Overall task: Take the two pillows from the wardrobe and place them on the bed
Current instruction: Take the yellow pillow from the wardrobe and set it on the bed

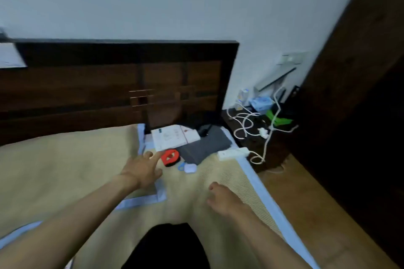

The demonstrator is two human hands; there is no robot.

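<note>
One beige pillow (65, 172) with a pale blue border lies at the head of the bed (260, 190), against the dark wooden headboard (109, 85). My left hand (143, 170) hovers over that pillow's right edge with its fingers spread and nothing in it. A second beige pillow (181, 209) seems to lie in front of me, overlapping the first pillow's corner. My right hand (223, 200) rests on its right side with the fingers bent down; the blur hides whether they grip the cloth. The dark wardrobe (360, 105) stands at the right.
Papers (172, 137), a grey folded cloth (205, 146), a red object (170, 157), a small white case (189, 168) and a white power strip (234, 153) lie near the headboard. A nightstand (260, 135) with tangled white cables stands between bed and wardrobe. Wooden floor (306, 203) runs along the bed's right.
</note>
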